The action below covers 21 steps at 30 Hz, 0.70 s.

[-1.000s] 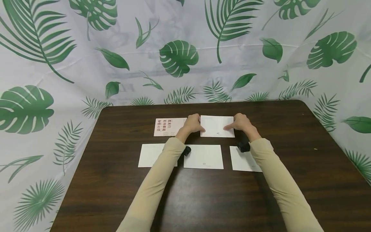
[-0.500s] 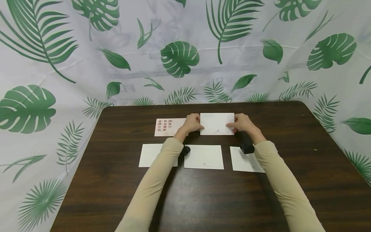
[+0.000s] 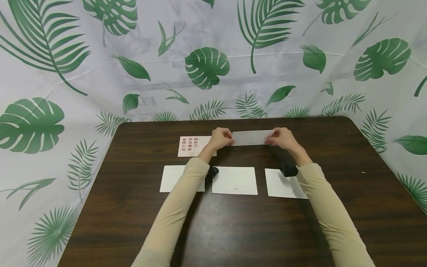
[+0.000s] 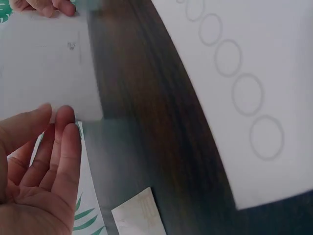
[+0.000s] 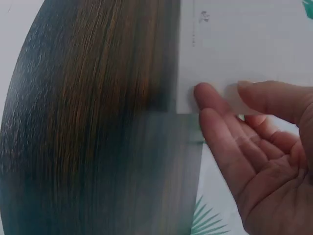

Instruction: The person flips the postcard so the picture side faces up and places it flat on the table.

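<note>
Between my two hands a white postcard (image 3: 251, 137) is held up off the far part of the table, tilted so it looks shallow in the head view. My left hand (image 3: 221, 138) pinches its left edge between thumb and fingertips. At the opposite edge, my right hand (image 3: 282, 139) pinches it the same way. A small printed mark shows on the postcard (image 4: 44, 68) in the left wrist view. In the right wrist view, the thumb of my right hand (image 5: 264, 152) lies over the postcard's corner, with fingers behind.
A pink card (image 3: 191, 146) with red characters lies left of my left hand. Nearer me lie three white cards, at left (image 3: 173, 178), middle (image 3: 234, 180) and right (image 3: 283, 183), partly under my forearms. A leaf-patterned cloth (image 3: 207, 100) hangs behind the brown table (image 3: 233, 230).
The postcard has moved away from me and tipped from facing up at the camera to a shallow slant. Both hands have turned with it, and the right thumb has drawn back toward the edge.
</note>
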Motion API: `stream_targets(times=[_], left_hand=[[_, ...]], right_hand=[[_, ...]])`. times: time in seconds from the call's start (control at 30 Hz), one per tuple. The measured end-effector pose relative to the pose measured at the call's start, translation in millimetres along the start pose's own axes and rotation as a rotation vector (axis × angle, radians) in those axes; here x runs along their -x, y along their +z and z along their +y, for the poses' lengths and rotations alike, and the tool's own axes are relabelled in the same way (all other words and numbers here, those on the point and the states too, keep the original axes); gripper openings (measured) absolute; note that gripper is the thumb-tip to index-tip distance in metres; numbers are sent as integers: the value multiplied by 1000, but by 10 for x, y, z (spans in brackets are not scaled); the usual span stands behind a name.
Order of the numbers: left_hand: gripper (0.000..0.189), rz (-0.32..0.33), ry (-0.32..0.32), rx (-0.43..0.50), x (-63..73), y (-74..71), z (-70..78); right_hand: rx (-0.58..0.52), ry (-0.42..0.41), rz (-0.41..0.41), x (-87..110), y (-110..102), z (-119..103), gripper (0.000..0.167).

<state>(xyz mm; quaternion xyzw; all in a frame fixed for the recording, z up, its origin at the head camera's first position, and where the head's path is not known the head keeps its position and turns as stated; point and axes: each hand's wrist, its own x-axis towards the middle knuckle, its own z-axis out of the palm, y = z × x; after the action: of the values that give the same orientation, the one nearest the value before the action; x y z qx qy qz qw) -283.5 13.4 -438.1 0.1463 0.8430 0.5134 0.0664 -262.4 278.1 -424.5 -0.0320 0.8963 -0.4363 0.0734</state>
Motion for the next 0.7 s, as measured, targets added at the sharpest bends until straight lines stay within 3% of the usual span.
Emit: stream_targets(times=[0.2, 0.4, 0.7], left_hand=[[0, 5, -5, 27, 5, -5, -24], [9, -24, 16, -19, 11, -15, -53], [16, -68, 9, -35, 16, -25, -79]], right_hand=[[-65, -40, -22, -6, -32, 92, 16], [-94, -56, -57, -5, -68, 202, 24], [-100, 11, -103, 9, -67, 272, 33]])
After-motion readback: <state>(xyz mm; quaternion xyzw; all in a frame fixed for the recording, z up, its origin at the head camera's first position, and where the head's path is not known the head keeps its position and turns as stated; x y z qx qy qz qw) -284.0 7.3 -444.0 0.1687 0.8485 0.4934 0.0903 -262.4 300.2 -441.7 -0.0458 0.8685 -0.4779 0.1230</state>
